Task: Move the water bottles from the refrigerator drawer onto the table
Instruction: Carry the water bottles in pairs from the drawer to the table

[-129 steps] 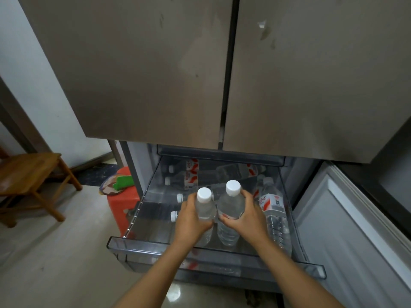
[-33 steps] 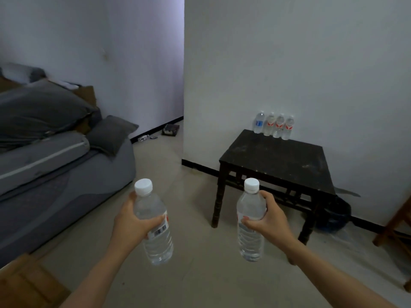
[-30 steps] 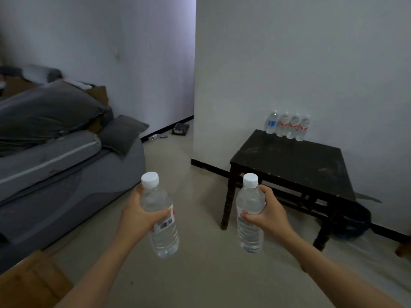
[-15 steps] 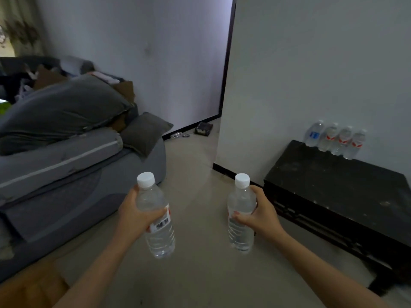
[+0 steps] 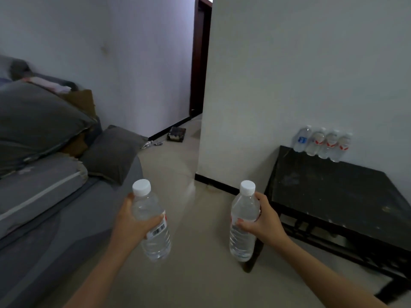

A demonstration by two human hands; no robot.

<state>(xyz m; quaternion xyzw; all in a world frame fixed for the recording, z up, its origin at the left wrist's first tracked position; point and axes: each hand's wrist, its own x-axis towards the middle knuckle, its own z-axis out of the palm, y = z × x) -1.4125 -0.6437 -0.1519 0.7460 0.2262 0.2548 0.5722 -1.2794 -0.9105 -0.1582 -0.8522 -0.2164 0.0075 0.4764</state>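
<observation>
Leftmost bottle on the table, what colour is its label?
Blue, on the leftmost bottle, clearest in the head view.

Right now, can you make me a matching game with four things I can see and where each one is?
Things:
1. barcode bottle
2. blue-label bottle
3. grey cushion
4. black table

Places:
A. on the grey sofa
B. against the white wall
C. in the left hand
D. at the table's back edge

Pairs: 1-C, 2-D, 3-A, 4-B
</observation>
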